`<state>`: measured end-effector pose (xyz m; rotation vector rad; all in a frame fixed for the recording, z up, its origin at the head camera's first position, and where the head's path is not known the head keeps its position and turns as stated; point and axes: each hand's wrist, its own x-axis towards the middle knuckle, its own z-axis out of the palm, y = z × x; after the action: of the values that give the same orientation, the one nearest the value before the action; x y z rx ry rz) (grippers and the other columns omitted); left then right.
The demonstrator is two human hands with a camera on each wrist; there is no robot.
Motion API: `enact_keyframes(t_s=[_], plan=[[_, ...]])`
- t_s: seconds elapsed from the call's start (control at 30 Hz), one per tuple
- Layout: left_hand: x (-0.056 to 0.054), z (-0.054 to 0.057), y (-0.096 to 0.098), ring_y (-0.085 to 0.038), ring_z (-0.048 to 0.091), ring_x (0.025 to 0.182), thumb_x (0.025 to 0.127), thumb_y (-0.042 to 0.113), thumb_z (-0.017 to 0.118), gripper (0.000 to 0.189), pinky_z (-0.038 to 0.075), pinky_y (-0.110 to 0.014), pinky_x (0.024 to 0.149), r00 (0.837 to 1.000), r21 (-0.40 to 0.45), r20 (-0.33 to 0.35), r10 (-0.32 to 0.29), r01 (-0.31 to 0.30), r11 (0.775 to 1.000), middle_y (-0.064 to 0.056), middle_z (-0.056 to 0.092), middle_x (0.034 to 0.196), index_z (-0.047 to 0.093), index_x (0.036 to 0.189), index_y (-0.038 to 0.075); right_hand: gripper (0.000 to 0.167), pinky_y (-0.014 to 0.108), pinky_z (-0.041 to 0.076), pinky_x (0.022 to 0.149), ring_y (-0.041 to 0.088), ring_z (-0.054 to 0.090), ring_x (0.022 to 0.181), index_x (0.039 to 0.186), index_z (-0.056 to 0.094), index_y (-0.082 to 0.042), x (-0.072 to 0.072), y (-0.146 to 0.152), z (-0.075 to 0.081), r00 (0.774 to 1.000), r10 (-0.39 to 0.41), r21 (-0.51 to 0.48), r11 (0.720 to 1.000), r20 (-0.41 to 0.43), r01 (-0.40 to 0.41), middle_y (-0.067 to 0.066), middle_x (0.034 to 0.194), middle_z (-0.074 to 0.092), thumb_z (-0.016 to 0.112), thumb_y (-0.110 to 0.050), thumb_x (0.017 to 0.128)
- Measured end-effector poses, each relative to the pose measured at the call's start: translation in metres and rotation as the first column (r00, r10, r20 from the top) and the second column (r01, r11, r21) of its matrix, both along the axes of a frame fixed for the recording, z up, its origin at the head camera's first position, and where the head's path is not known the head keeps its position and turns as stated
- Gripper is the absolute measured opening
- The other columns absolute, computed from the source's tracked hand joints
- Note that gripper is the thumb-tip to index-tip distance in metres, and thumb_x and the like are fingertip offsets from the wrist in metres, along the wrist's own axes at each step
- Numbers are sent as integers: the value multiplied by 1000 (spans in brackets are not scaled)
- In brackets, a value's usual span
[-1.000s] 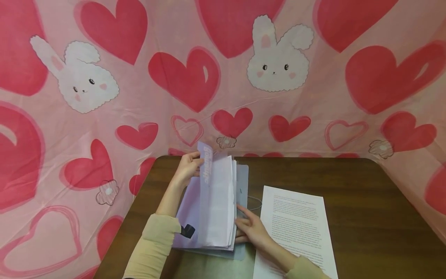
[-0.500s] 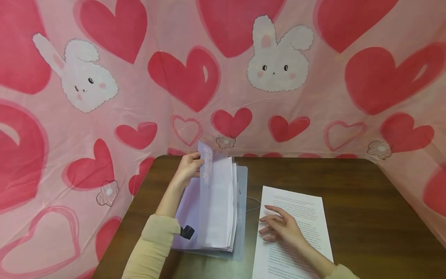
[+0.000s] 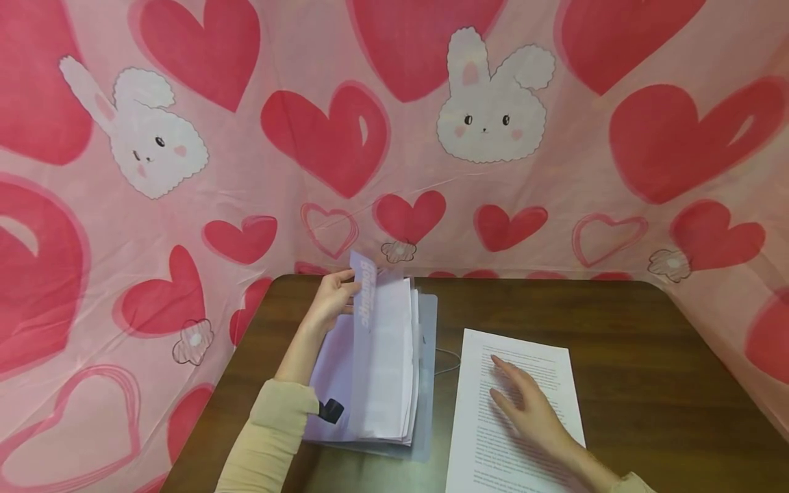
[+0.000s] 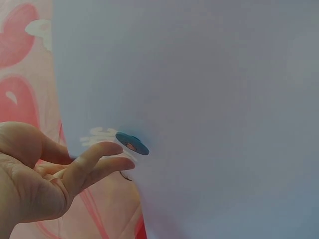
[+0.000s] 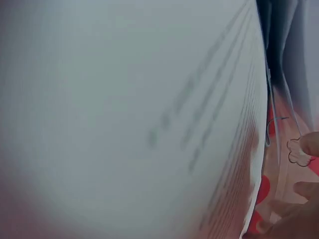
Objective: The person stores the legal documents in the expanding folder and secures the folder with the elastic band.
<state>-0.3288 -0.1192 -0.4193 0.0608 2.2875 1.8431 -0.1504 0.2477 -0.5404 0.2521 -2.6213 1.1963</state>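
A translucent lilac document folder (image 3: 333, 376) stuffed with papers (image 3: 390, 370) lies left of the table's middle. Its raised flap with pale lettering (image 3: 368, 294) is pinched near the upper edge by my left hand (image 3: 329, 301). Close up in the left wrist view, my left fingers (image 4: 102, 167) lie beside a teal round button (image 4: 132, 143) on the flap. My right hand (image 3: 533, 411) hovers over a printed sheet (image 3: 474, 411), fingers spread and holding nothing. The right wrist view shows the printed sheet (image 5: 124, 99) very near, with fingers (image 5: 294, 209) at the right edge.
A thin grey cord (image 3: 453, 355) loops out from the folder's right side towards the sheet. The brown wooden table (image 3: 647, 383) extends to the right. Behind it hangs a pink cloth (image 3: 407, 157) with hearts and rabbits. A black strap piece (image 3: 331, 411) sits at my left wrist.
My right hand has left the papers' right edge in the folder and moved right, over the printed sheet. My left hand keeps holding the flap in the same place.
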Motion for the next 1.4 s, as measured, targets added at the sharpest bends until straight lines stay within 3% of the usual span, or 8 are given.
enact_keyframes(t_s=[0.1, 0.27, 0.73, 0.83, 0.93, 1.1, 1.23, 1.4], plan=[[0, 1, 0, -50, 62, 141, 113, 11, 54, 63, 66, -25, 81, 1000, 8, 3, 4, -4, 1000, -30, 46, 169, 32, 168, -8, 73, 88, 29, 116, 67, 32, 154, 164, 48, -3, -1, 9, 0, 999, -7, 127, 992, 52, 0, 36, 165, 46, 77, -24, 101], [1, 2, 0, -52, 60, 141, 113, 11, 54, 63, 65, -21, 76, 1000, 14, 2, 6, -6, 1000, -31, 45, 169, 31, 168, -8, 85, 88, 13, 123, 72, 13, 159, 168, 39, -3, -4, 23, -1, 988, -35, 191, 982, 150, 6, 43, 171, 31, 76, -40, 101], [1, 2, -2, -49, 64, 138, 113, 10, 53, 63, 66, -23, 79, 1000, 11, -14, -9, 9, 1000, -32, 45, 168, 30, 168, -10, 87, 84, 3, 128, 67, 17, 160, 164, 46, 0, -22, 62, -11, 984, 70, 249, 962, 164, -110, 38, 174, 30, 80, -44, 97], [3, 2, -2, -51, 61, 141, 113, 11, 52, 63, 68, -33, 91, 1000, 5, -10, -13, 13, 1000, -32, 44, 169, 29, 168, -10, 93, 85, 3, 128, 67, 14, 161, 166, 41, 1, -25, 67, -7, 980, 33, 257, 963, 197, -84, 40, 174, 25, 82, -44, 95], [3, 2, -2, -53, 58, 143, 113, 12, 52, 63, 67, -39, 98, 1000, -1, -10, -17, 17, 1000, -32, 44, 169, 29, 169, -9, 107, 90, 9, 122, 70, 15, 158, 169, 29, 4, -27, 71, 2, 966, -96, 307, 952, 240, 18, 45, 173, 19, 84, -49, 94], [1, 1, -2, -55, 54, 147, 113, 12, 53, 64, 66, -41, 100, 1000, -3, -7, -23, 23, 1000, -32, 41, 171, 28, 169, -9, 132, 87, 37, 103, 72, 37, 138, 170, 13, 7, -26, 80, 17, 921, -279, 461, 878, 272, 130, 53, 152, 37, 89, -60, 86], [0, 1, -3, -54, 55, 146, 113, 12, 53, 64, 67, -35, 93, 1000, -3, -6, -17, 17, 1000, -31, 42, 170, 29, 169, -9, 143, 72, 48, 82, 70, 51, 114, 170, 9, 9, -28, 83, 28, 896, -330, 536, 834, 297, 129, 52, 122, 50, 94, -60, 78], [0, 1, -3, -53, 58, 144, 113, 12, 54, 64, 67, -28, 86, 1000, 1, -8, -13, 13, 1000, -31, 45, 169, 30, 169, -8, 150, 75, 56, 83, 75, 54, 107, 168, -4, 11, -33, 82, 37, 830, -377, 590, 804, 411, 73, 60, 121, 46, 96, -55, 78]])
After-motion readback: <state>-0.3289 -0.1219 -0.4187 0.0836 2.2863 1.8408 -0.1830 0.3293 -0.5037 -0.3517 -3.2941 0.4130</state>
